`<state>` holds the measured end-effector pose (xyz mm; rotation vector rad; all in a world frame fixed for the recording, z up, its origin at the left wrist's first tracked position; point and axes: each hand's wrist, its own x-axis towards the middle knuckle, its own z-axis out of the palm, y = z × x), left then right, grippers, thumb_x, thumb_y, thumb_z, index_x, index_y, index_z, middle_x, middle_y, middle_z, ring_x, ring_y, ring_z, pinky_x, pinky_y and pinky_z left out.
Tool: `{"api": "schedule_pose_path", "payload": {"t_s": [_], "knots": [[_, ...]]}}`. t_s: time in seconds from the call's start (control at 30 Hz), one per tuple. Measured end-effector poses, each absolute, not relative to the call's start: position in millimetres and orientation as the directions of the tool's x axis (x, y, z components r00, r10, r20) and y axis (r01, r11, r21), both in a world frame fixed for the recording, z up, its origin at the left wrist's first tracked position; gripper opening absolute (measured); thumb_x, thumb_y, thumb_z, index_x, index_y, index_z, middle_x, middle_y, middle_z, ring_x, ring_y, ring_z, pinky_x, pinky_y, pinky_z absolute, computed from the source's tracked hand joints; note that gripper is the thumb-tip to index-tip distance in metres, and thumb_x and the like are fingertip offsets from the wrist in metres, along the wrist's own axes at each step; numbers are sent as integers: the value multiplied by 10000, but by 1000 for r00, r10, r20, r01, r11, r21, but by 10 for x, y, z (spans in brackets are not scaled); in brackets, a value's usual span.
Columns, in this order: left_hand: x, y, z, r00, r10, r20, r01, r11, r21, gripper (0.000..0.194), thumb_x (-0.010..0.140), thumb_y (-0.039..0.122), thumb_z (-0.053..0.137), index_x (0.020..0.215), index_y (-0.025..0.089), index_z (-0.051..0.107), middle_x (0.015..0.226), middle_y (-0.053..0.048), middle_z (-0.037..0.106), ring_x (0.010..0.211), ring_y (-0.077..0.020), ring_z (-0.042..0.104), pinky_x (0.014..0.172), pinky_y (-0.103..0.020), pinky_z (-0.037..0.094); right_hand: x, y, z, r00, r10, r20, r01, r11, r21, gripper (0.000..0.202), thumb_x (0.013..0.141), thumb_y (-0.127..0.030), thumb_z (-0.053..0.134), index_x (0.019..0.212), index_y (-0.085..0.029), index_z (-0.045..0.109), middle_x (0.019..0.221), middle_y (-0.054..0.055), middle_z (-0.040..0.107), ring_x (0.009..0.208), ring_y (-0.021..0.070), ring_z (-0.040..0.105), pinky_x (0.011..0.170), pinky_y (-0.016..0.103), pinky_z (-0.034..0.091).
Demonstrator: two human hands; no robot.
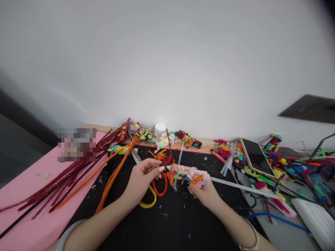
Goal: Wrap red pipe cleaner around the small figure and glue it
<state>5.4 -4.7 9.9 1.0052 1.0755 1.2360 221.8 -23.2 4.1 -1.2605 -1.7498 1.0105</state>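
Observation:
Near the middle of the black mat, my left hand (148, 173) is closed, thumb and fingers pinching a coiled red tinsel pipe cleaner (168, 160). One end of it stands straight up. My right hand (201, 190) is wrapped round a pale pink hot glue gun (200, 173) covered with colourful bits. Its tip points left at the red coil; whether they touch I cannot tell. A long translucent glue stick (235, 185) runs out of its back. Scissors (160, 188) with red and yellow handles lie under and beside my left hand. Orange pipe cleaner pieces (158, 153) lie just beyond.
Long red tinsel pipe cleaners (70, 172) and orange ones (112, 177) spread at left over a pink sheet (23, 205). A white paper cup (160, 131) stands by the wall among small pipe-cleaner figures. A phone (258, 157), cables and a white keyboard (314, 223) lie at right.

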Motion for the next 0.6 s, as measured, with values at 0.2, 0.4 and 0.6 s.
{"api": "schedule_pose_path", "payload": {"t_s": [0.2, 0.4, 0.6], "knots": [[50, -59, 107, 16, 997, -73, -211, 75, 975, 138, 677, 204, 732, 785, 149, 667, 624, 29, 664, 511, -73, 588, 526, -174, 480, 2205, -244, 55, -247, 966, 75, 380, 168, -910, 129, 762, -236, 571, 842, -175, 650, 488, -48, 446, 420, 91, 349, 373, 190, 294], [55, -47, 92, 12, 997, -72, -210, 73, 975, 144, 674, 207, 734, 787, 150, 665, 635, 27, 667, 511, -75, 586, 526, -178, 480, 2216, -248, 32, -248, 964, 92, 394, 187, -900, 50, 737, -189, 575, 700, -184, 609, 452, -66, 389, 408, 83, 331, 359, 177, 277], [49, -56, 90, 16, 998, -61, -205, 62, 977, 137, 685, 221, 730, 786, 153, 666, 628, 26, 664, 515, -77, 582, 527, -178, 473, 2210, -245, 46, -282, 955, 93, 395, 204, -896, 119, 731, -177, 553, 612, -177, 556, 473, -72, 362, 425, 69, 297, 377, 175, 263]]}}
